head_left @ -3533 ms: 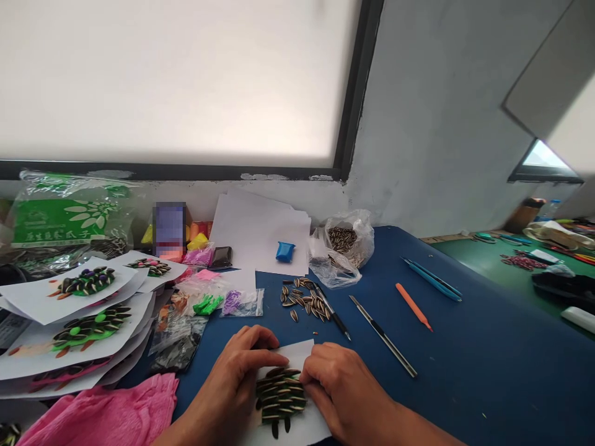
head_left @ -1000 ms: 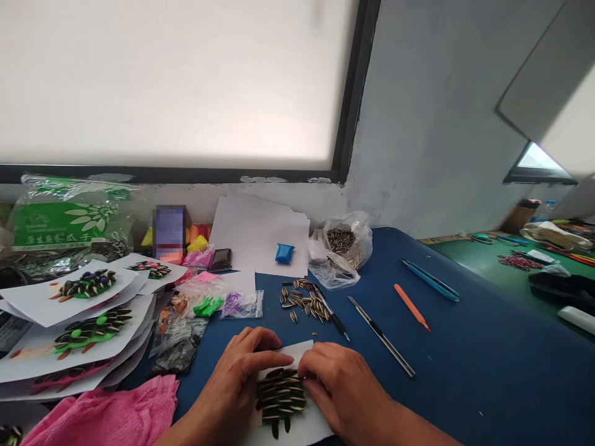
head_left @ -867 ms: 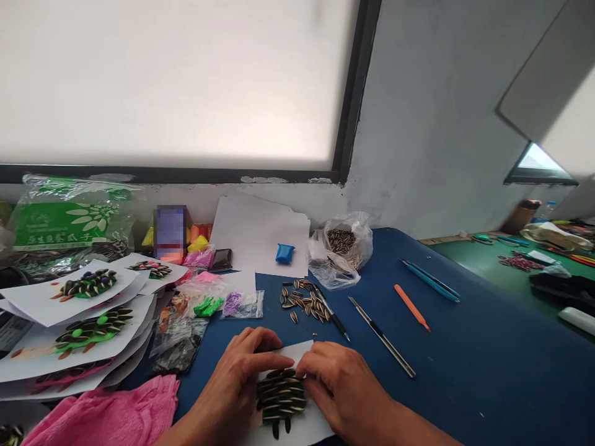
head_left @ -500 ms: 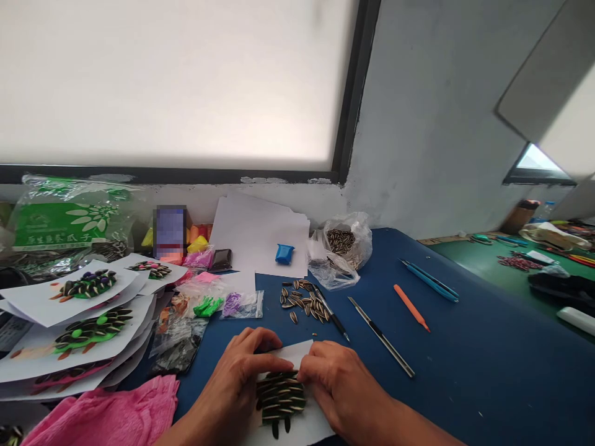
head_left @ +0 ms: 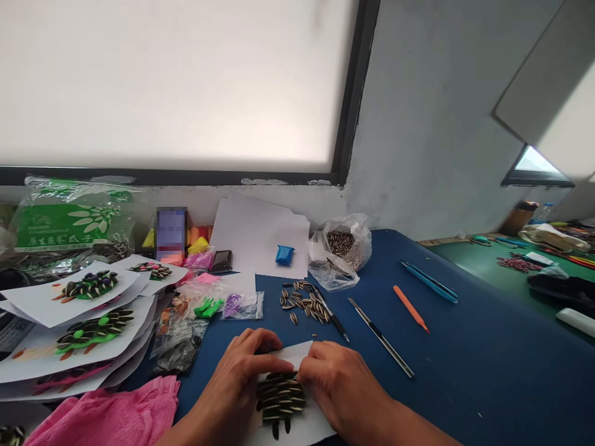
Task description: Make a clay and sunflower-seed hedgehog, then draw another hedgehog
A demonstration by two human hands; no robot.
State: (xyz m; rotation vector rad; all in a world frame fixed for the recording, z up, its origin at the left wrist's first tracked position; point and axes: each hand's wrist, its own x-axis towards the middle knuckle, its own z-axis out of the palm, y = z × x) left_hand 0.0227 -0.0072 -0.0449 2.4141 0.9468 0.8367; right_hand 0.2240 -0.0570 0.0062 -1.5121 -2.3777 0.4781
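Observation:
A sheet of white paper (head_left: 297, 354) lies on the table at the bottom middle. On it is a green clay shape (head_left: 267, 414) covered with rows of striped sunflower seeds (head_left: 282, 396), with two seeds pointing down below. My left hand (head_left: 244, 365) rests over the left side, thumb stretched along the top seed row and apart from the bent forefinger. Closed at the upper right corner of the seeds, my right hand (head_left: 337, 378) has its fingertips pressed together; whatever is in them is hidden. Loose sunflower seeds (head_left: 307, 303) lie just beyond the hands.
A black pen (head_left: 337, 322), a craft knife (head_left: 381, 337), an orange marker (head_left: 411, 308) and blue tweezers (head_left: 430, 282) lie to the right. Finished seed pictures (head_left: 93, 331) and a pink cloth (head_left: 116, 412) are at left. A seed bag (head_left: 344, 248) and blue clay packet (head_left: 284, 254) stand behind.

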